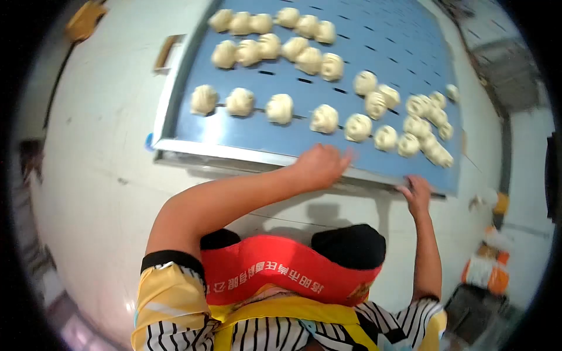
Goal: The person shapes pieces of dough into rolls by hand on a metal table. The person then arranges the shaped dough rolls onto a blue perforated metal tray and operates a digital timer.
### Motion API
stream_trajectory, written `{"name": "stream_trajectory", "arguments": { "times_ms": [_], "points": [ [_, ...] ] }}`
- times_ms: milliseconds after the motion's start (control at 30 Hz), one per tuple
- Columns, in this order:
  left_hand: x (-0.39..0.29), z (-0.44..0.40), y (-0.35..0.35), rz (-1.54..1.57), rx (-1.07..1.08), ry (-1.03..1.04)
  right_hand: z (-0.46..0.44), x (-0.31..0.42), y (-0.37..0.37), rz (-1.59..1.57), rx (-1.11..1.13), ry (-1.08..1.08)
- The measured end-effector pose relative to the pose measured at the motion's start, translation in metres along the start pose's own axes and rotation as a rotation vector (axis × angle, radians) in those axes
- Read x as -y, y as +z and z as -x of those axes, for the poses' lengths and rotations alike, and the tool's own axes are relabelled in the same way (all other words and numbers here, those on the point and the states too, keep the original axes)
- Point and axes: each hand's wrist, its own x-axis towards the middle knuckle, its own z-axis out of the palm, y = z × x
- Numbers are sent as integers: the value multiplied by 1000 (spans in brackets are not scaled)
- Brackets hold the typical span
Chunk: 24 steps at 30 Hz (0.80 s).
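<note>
Pale twisted dough rolls (279, 109) lie in rows and in a loose cluster on a large blue slotted tray (234, 136) with a metal rim. At its front rim is my left hand (321, 167), just below a roll (324, 119). The fingers there curl partly and blur at the tips; I cannot make out anything in them. Farther right, my right hand (418, 195) grips the front rim, thumb toward the left and fingers over the edge. Above it sits the clustered group of rolls (409, 145).
A handle (167, 54) juts from the tray's left side. Pale floor (105, 146) surrounds the tray. I wear a red apron (287, 266) over a patterned shirt. Orange and white packages (487, 271) and a dark box (473, 313) stand at the lower right.
</note>
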Motion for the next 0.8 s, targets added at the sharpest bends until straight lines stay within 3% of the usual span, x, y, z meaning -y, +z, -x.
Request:
{"name": "stream_trajectory", "arguments": {
  "times_ms": [67,200,300,400,500,600,700,800],
  "points": [
    [0,6,3,38,-23,1,0,15,-2,45,85,95],
    [4,10,-6,-2,-9,-17,-9,37,-42,-13,272,39],
    [7,5,-2,-25,-8,-10,-6,-3,-61,-127,10,157],
    [6,4,-15,0,64,-18,-17,-75,-79,17,-121,201],
    [-7,-16,-42,13,328,-155,-36,-104,-88,147,-94,124],
    [-33,-60,-62,-7,98,-58,-57,-125,-82,235,49,-19],
    [-71,-153,-76,51,62,42,-76,-158,-75,157,127,-263],
    [-92,-257,-34,19,34,127,-87,-172,-73,72,166,-370]
  ]
}}
